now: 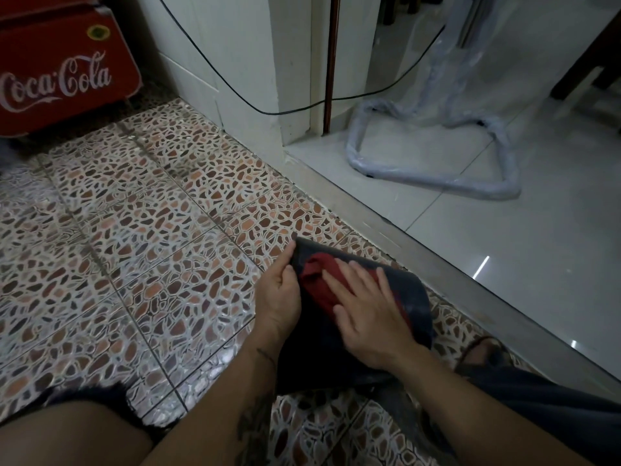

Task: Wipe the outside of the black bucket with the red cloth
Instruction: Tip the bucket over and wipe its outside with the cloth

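Observation:
The black bucket (408, 294) lies on its side on the patterned floor tiles, low in the head view, between my knees. My left hand (277, 297) grips the bucket's far left edge and holds it steady. The red cloth (317, 275) is bunched on the bucket's upper outer wall. My right hand (366, 307) lies flat on the cloth with fingers spread, pressing it against the bucket. Part of the cloth is hidden under that hand.
A red Coca-Cola cooler box (64, 68) stands at the far left. A raised stone threshold (420, 250) runs diagonally to the right of the bucket, with glossy white floor beyond. A plastic-wrapped metal frame (437, 183) and a black cable (235, 92) are farther back.

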`<state>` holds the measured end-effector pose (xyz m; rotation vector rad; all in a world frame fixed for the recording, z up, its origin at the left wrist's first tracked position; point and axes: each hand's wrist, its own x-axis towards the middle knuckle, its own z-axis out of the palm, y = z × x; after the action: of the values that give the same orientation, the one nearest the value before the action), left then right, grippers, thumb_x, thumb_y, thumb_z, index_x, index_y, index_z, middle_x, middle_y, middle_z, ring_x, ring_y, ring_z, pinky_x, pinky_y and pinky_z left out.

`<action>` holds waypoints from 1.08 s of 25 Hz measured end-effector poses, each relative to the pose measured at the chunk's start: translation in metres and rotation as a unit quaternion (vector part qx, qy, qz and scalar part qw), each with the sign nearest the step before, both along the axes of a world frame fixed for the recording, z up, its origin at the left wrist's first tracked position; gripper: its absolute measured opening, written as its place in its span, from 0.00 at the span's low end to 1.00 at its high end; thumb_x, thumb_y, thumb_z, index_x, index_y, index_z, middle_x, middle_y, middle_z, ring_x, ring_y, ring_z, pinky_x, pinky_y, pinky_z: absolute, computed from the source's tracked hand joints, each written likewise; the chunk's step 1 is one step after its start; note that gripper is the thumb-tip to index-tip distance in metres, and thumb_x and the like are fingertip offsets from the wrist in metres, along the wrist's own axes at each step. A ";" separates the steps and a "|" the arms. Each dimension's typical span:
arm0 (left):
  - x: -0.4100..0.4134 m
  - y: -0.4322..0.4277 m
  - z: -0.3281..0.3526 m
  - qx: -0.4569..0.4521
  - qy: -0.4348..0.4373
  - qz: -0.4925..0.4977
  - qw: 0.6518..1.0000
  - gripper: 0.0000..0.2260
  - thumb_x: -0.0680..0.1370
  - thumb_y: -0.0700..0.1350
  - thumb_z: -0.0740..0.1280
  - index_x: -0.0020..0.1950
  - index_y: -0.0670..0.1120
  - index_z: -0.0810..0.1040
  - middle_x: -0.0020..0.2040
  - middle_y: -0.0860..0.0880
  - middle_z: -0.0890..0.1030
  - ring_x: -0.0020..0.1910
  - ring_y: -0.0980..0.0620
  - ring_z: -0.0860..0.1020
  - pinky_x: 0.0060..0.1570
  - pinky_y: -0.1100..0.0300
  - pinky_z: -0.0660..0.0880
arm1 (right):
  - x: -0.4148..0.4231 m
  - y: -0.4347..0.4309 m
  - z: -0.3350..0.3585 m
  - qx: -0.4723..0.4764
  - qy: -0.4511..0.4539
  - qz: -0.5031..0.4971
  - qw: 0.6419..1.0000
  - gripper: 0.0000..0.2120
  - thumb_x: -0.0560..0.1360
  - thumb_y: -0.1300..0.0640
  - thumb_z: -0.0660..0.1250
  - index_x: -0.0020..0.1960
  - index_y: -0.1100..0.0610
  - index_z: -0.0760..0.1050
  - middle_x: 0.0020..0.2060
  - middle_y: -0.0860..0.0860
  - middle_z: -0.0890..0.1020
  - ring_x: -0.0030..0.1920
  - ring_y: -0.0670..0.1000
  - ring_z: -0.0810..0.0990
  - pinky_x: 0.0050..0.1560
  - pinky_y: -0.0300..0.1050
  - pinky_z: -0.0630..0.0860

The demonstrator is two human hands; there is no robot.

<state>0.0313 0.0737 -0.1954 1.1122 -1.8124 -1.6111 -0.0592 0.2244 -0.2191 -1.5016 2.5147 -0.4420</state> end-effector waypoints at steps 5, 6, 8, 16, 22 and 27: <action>0.003 0.008 0.003 -0.042 -0.006 -0.031 0.999 0.24 0.77 0.51 0.55 0.73 0.54 0.72 0.71 0.52 0.74 0.69 0.54 0.71 0.71 0.50 0.67 | -0.062 0.010 0.001 0.121 -0.042 -0.237 0.963 0.28 0.81 0.45 0.42 0.79 0.48 0.60 0.78 0.51 0.64 0.77 0.54 0.60 0.76 0.65 0.50; 0.004 0.011 0.002 -0.045 -0.011 -0.036 0.998 0.24 0.77 0.52 0.57 0.74 0.55 0.71 0.71 0.52 0.74 0.69 0.53 0.71 0.70 0.49 0.68 | -0.060 -0.004 0.005 0.127 -0.067 -0.267 0.953 0.28 0.81 0.45 0.42 0.79 0.48 0.60 0.79 0.52 0.63 0.78 0.54 0.59 0.77 0.66 0.48; 0.004 0.009 0.001 -0.040 -0.026 -0.035 0.998 0.23 0.77 0.51 0.60 0.73 0.58 0.70 0.70 0.51 0.75 0.67 0.50 0.74 0.67 0.47 0.71 | -0.036 -0.023 0.007 0.085 -0.063 -0.239 0.965 0.30 0.80 0.42 0.42 0.80 0.47 0.58 0.81 0.51 0.59 0.80 0.54 0.54 0.78 0.65 0.41; -0.020 -0.015 0.021 -0.083 -0.123 -0.065 0.987 0.22 0.80 0.40 0.62 0.73 0.54 0.72 0.70 0.49 0.75 0.67 0.48 0.73 0.70 0.56 0.66 | -0.035 0.050 0.004 0.016 -0.093 -0.217 0.972 0.25 0.82 0.45 0.57 0.78 0.47 0.65 0.78 0.49 0.65 0.77 0.54 0.63 0.78 0.56 0.55; -0.023 -0.043 0.052 -0.207 -0.100 -0.098 0.968 0.25 0.76 0.37 0.61 0.69 0.60 0.74 0.66 0.52 0.79 0.63 0.52 0.75 0.63 0.64 0.66 | -0.034 0.038 0.027 -0.131 -0.286 -0.310 0.897 0.22 0.74 0.69 0.63 0.50 0.45 0.85 0.57 0.48 0.84 0.53 0.49 0.81 0.52 0.40 0.76; -0.011 -0.048 0.062 -0.451 -0.122 -0.174 0.867 0.30 0.73 0.38 0.62 0.71 0.63 0.69 0.62 0.50 0.82 0.58 0.43 0.79 0.55 0.49 0.78 | -0.027 0.022 0.053 -0.171 -0.368 -0.325 0.854 0.19 0.66 0.70 0.57 0.45 0.48 0.73 0.45 0.55 0.81 0.36 0.52 0.76 0.29 0.42 0.69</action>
<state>0.0201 0.0260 -0.1339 0.5641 -2.6115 -0.5651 -0.0860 0.2467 -0.1664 -0.3172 2.2507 -1.3225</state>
